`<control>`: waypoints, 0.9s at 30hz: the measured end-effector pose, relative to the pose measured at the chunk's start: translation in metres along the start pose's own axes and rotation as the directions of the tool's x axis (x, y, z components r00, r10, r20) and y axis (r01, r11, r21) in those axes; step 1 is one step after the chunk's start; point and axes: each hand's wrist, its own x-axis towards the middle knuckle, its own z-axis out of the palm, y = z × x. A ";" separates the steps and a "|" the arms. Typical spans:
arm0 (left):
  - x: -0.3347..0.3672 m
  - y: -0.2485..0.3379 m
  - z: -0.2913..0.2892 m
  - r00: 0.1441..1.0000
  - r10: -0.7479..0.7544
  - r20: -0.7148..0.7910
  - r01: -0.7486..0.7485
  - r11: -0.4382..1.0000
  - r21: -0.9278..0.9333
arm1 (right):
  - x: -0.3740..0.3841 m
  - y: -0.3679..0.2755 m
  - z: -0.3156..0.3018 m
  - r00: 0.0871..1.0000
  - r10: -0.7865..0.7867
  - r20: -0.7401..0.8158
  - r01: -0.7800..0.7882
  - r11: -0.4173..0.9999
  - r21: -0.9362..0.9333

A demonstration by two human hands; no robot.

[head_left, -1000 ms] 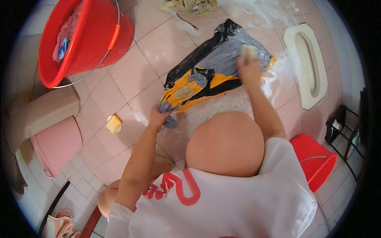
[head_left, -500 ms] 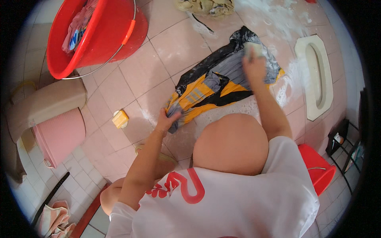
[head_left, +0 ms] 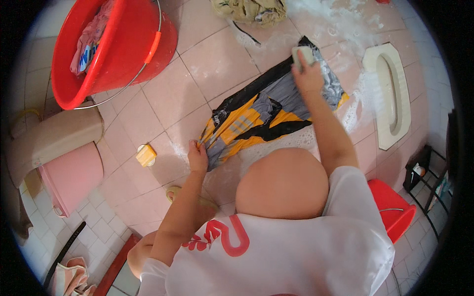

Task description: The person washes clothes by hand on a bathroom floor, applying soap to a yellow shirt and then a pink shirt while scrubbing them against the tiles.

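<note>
The near end of a wet, wrinkled garment [head_left: 286, 98] is gripped by the left hand [head_left: 198, 158]; well apart, a pale, rounded block [head_left: 306, 53] is clasped by the right hand [head_left: 308, 79] on the garment's far end. A yellow, soap-like bar [head_left: 146, 155] is set left of the left hand. Foam [head_left: 327, 69] is seen on the cloth mainly beside the right hand, so lathering seems only partly done. Beyond, crumpled khaki fabric [head_left: 254, 11] is laid on smooth tile [head_left: 207, 54].

Showing glossy red plastic on bucket [head_left: 133, 54], far left, with shiny metal wire on its handle [head_left: 153, 48]. Showing wet, creased cloth on grey-yellow garment [head_left: 244, 118]. Displaying smooth ceramic-like glaze on squat pan [head_left: 404, 98], right. Showing matt plastic on pink tub [head_left: 76, 172], left; satiny cloth on shirt [head_left: 296, 246], near.
</note>
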 end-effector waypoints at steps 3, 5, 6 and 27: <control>0.007 0.016 0.000 0.999 0.048 0.017 -0.050 0.994 0.094 | -0.065 -0.082 0.018 0.935 -0.311 0.170 0.268 0.934 0.236; 0.004 0.022 -0.006 0.971 0.224 0.083 -0.237 0.947 0.216 | -0.111 -0.103 0.037 0.805 -0.562 0.191 0.504 0.817 0.281; 0.006 0.014 -0.010 0.982 0.173 0.077 -0.186 0.960 0.210 | -0.111 -0.099 0.035 0.719 -0.647 0.254 0.593 0.762 0.261; 0.017 0.016 -0.035 0.906 0.000 0.422 -0.254 0.799 0.545 | -0.049 0.094 -0.010 0.993 -0.107 -0.059 0.101 0.990 -0.095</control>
